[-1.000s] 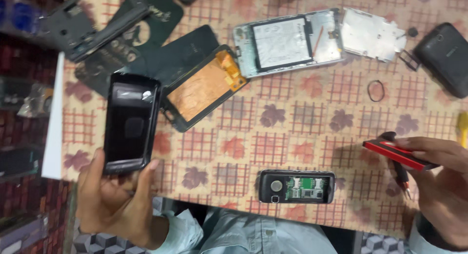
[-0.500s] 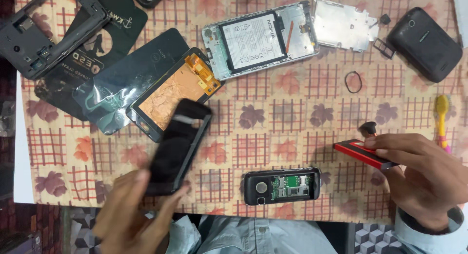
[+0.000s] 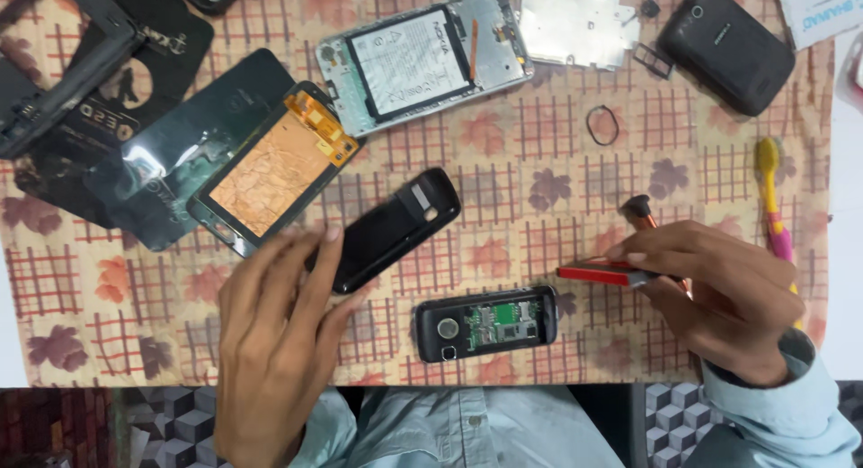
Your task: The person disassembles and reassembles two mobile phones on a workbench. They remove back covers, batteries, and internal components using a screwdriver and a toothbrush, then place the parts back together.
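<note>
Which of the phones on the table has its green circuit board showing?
The small black phone at the near edge, between the left hand and right hand. The silver phone shows a battery; the black phone top right is closed.

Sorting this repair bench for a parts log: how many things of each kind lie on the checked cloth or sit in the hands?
Opened phones: 2
Closed black phone: 1
Black back cover, at left hand: 1
Screen panel: 1
Metal plate: 1
Ring: 1
Toothbrush: 1
Red tool, in right hand: 1
Total: 9
</note>
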